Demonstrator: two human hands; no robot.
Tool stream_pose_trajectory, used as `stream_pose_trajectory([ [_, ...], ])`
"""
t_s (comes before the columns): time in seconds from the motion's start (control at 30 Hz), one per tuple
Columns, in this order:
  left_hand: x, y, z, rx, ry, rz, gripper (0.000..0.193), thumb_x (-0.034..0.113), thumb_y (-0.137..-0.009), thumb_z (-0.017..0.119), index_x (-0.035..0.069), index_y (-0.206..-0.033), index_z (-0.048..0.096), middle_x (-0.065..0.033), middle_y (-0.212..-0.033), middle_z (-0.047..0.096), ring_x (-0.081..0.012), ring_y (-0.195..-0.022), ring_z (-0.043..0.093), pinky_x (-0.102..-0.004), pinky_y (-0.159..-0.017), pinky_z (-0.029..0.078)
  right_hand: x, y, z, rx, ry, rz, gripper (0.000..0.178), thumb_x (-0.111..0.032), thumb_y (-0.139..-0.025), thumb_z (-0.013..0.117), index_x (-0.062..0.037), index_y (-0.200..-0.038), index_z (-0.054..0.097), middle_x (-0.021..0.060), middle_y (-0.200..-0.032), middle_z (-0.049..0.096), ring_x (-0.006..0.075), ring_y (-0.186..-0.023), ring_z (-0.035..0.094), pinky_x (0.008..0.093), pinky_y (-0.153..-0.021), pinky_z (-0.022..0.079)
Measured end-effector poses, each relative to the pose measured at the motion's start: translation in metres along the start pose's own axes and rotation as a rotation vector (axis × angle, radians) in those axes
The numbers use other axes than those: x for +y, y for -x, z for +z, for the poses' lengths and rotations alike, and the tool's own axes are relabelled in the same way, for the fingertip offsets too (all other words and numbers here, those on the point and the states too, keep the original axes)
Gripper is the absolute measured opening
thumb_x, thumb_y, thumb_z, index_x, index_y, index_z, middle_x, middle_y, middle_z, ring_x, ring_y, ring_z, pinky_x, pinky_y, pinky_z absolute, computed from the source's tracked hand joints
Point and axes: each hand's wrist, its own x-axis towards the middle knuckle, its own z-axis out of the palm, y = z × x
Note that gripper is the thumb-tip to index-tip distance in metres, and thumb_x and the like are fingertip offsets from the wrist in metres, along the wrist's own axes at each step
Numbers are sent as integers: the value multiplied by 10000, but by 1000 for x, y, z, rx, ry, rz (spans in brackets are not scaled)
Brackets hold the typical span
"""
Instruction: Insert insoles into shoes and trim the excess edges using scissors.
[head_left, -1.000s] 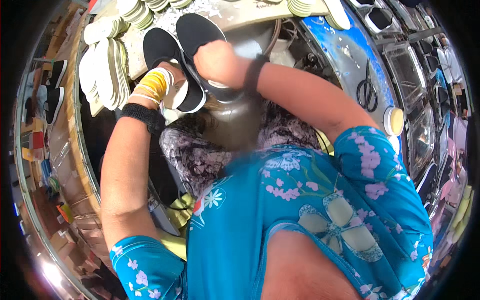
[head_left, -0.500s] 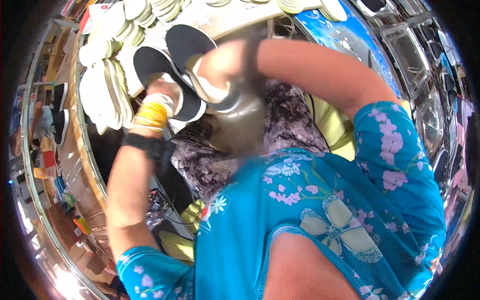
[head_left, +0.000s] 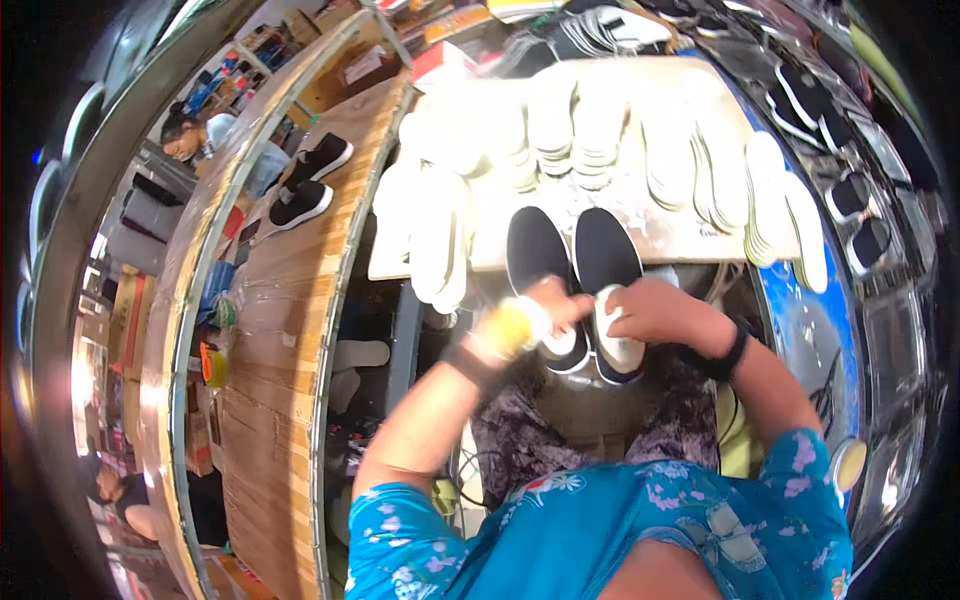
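Note:
Two black slip-on shoes with pale lining are side by side before me, toes pointing away. My left hand [head_left: 550, 308] is closed at the opening of the left shoe [head_left: 536, 245], slightly blurred, its thumb reaching toward the other shoe. At the right shoe [head_left: 607, 245], my right hand [head_left: 655, 315] has its fingers bent over the opening, gripping the edge. A cream insole or lining [head_left: 622, 350] shows inside its heel end; which of the two I cannot tell. The shoes' undersides are hidden.
Several stacks of white insoles [head_left: 594, 135] lie on a pale board [head_left: 700, 240] just beyond the shoes. A blue surface [head_left: 815, 330] borders it at right, with more shoes beyond. Left stands a cardboard-covered shelf [head_left: 265, 400] bearing a black pair [head_left: 302, 204]. Another person [head_left: 215, 130] is farther left.
The view has swung, bringing more of the board and left shelf in. The shoes, tilted and overlapping before, now lie evenly side by side. My right hand has come out from deeper inside its shoe.

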Motion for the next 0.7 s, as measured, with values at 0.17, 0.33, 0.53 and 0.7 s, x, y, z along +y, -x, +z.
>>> stream_pose_trajectory([
  [0.17,-58,-9,33,528,-50,217,347,227,-724,573,-77,-874,502,-285,-808,564,-428,-790,552,-447,-717,445,-60,-12,-42,233,-426,383,206,-122,-702,637,-12,-872,599,93,-604,554,161,-522,524,279,-515,416],
  [0.33,-84,121,-51,486,260,281,386,140,-751,543,-127,-1019,469,-252,-856,598,-333,-804,597,-367,-713,470,-48,2,-40,406,-283,454,176,-63,-698,644,1,-853,592,76,-556,529,145,-480,499,267,-485,400],
  [0.53,-203,174,-194,992,510,69,212,8,-765,568,-28,-973,556,-37,-815,584,-111,-730,528,-249,-669,442,-46,-23,-11,183,-326,625,211,-53,-684,647,1,-882,599,151,-655,588,234,-569,589,310,-532,440],
  [0.7,-258,48,-347,950,-34,-400,212,67,-786,553,-34,-972,557,-86,-850,582,-160,-769,536,-291,-685,447,-44,-76,5,10,-153,570,215,-141,-722,617,-26,-902,596,166,-735,605,311,-674,602,384,-607,475],
])
